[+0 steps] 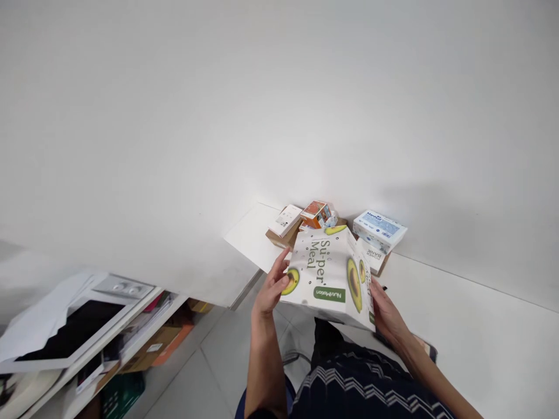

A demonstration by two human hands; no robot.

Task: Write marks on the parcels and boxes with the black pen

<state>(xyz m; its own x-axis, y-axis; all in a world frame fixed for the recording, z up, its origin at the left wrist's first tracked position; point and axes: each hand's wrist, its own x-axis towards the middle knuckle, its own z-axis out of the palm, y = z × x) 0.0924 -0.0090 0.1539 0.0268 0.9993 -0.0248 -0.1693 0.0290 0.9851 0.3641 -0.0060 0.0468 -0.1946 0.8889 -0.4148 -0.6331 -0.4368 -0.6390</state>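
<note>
Between my two hands is a white box (321, 262) printed with avocados, the words "Su-per Meal" and a green "NutriMotion" label. It is tilted and held above the near edge of the white table (251, 233). My left hand (271, 285) grips its left side, thumb towards the front face. On the right side, my right hand (386, 308) presses against the box, its fingertips partly hidden behind it. Just beyond the box are an orange box (315, 213), a small white box (286, 220) on brown cardboard, and a white and blue box (379, 228) resting on a "Power Bank" box (371, 255).
A white wall (279, 105) rises behind the table. At the lower left stands a shelf unit with papers (39, 320), a white appliance (122, 287), cardboard boxes (151, 349) and a green basket (123, 396). Tiled floor (205, 361) shows between shelf and table.
</note>
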